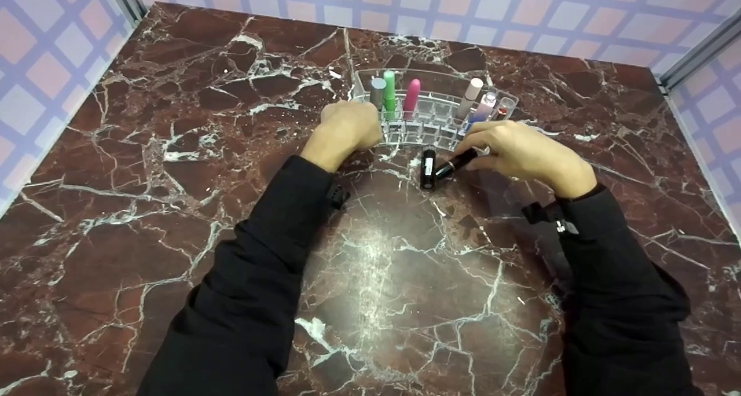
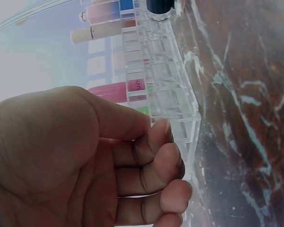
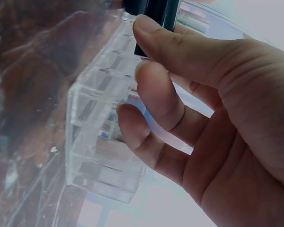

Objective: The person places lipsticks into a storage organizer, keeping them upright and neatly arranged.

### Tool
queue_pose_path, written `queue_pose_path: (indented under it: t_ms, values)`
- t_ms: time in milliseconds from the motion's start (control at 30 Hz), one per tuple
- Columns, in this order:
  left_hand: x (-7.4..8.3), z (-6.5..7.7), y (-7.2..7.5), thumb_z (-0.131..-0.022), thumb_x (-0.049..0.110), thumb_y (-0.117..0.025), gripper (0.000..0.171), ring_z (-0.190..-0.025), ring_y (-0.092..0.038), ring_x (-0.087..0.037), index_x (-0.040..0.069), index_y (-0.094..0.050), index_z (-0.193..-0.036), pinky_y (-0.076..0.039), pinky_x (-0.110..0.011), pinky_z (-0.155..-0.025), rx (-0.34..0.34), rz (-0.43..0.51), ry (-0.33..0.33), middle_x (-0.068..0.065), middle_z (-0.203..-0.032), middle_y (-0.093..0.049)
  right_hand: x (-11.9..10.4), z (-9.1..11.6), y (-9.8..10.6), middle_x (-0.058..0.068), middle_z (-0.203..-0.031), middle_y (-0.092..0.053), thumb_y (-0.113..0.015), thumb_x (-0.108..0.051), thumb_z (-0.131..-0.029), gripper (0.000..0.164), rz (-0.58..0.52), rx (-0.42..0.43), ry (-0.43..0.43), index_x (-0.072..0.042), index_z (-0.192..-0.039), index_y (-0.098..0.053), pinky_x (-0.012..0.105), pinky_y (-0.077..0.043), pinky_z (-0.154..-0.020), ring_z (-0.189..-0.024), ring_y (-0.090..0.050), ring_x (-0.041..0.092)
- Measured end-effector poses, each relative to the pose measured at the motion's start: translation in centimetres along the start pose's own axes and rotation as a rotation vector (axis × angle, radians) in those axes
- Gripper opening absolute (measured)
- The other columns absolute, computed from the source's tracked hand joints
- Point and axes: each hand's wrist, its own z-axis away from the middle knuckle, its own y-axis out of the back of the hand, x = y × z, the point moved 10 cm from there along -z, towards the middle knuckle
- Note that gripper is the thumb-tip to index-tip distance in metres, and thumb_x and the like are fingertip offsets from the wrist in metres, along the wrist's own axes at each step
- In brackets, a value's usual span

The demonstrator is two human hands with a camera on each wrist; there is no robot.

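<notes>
My left hand (image 1: 350,124) grips the left end of a clear fan-shaped lipstick organizer (image 1: 425,131). Its fingers curl at the edge in the left wrist view, hiding that corner. Between thumb and forefinger, my right hand (image 1: 515,150) pinches a black lipstick tube (image 1: 455,164), slanted just in front of the organizer. The pinched tube (image 3: 156,19) also shows at the top of the right wrist view, with the other fingers loosely bent. A second black lipstick tube (image 1: 428,169), bearing a white label, is close beside the held one.
Standing in the organizer are a grey-capped tube (image 1: 377,93), a green tube (image 1: 389,92), a pink tube (image 1: 412,96), a beige-capped tube (image 1: 470,96) and a pink-and-blue tube (image 1: 483,107). A clear-capped tube (image 1: 505,109) is at its right end. Checkered walls (image 1: 440,5) border the marbled table (image 1: 405,292).
</notes>
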Motion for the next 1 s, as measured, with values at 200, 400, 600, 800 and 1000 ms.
queue_pose_path:
  t_ms: [200, 400, 600, 800, 1000]
  values:
    - [0.5, 0.9, 0.7, -0.108, 0.034, -0.041, 0.035, -0.096, -0.060, -0.026, 0.009, -0.067, -0.113, -0.052, -0.040, -0.081, 0.040, -0.006, -0.023, -0.013, -0.116, -0.064, 0.0, -1.3, 1.5, 0.005, -0.110, -0.071, -0.081, -0.003, -0.087, 0.028, -0.008, 0.009, -0.064, -0.008, -0.115, -0.075, 0.045, -0.058, -0.080, -0.089, -0.069, 0.024]
    - [2.9, 2.3, 2.5, -0.111, 0.048, -0.037, 0.046, -0.058, -0.043, -0.011, 0.015, -0.059, -0.089, -0.038, -0.023, -0.051, 0.148, 0.098, -0.167, 0.001, -0.078, -0.051, -0.6, -2.6, 3.6, 0.004, -0.103, -0.069, -0.079, -0.004, -0.089, 0.029, 0.004, 0.068, -0.093, -0.007, -0.117, -0.075, 0.040, -0.055, -0.079, -0.084, -0.064, 0.019]
    - [5.8, 3.5, 4.0, -0.108, 0.052, -0.047, 0.045, -0.052, -0.037, -0.006, 0.014, -0.070, -0.098, -0.030, -0.019, -0.046, 0.231, 0.187, -0.373, 0.004, -0.073, -0.053, -0.9, -3.1, 4.9, 0.005, -0.105, -0.070, -0.078, -0.005, -0.090, 0.026, -0.001, 0.132, -0.120, -0.006, -0.116, -0.075, 0.038, -0.054, -0.080, -0.086, -0.065, 0.019]
    - [6.7, 4.0, 4.3, -0.100, 0.053, -0.063, 0.045, -0.068, -0.050, -0.011, 0.015, -0.071, -0.124, -0.040, -0.022, -0.057, 0.266, 0.127, -0.436, 0.001, -0.090, -0.064, -0.7, -3.3, 4.8, 0.007, -0.107, -0.070, -0.078, -0.007, -0.091, 0.025, 0.005, 0.159, -0.135, -0.006, -0.115, -0.075, 0.039, -0.055, -0.080, -0.088, -0.066, 0.021]
    - [6.6, 3.8, 4.1, -0.103, 0.043, -0.063, 0.036, -0.074, -0.055, -0.015, 0.012, -0.070, -0.120, -0.045, -0.025, -0.062, 0.241, 0.128, -0.433, -0.001, -0.096, -0.066, -0.4, -3.3, 4.6, 0.008, -0.106, -0.071, -0.078, -0.008, -0.092, 0.026, 0.010, 0.168, -0.159, -0.004, -0.117, -0.074, 0.034, -0.052, -0.074, -0.084, -0.064, 0.018]
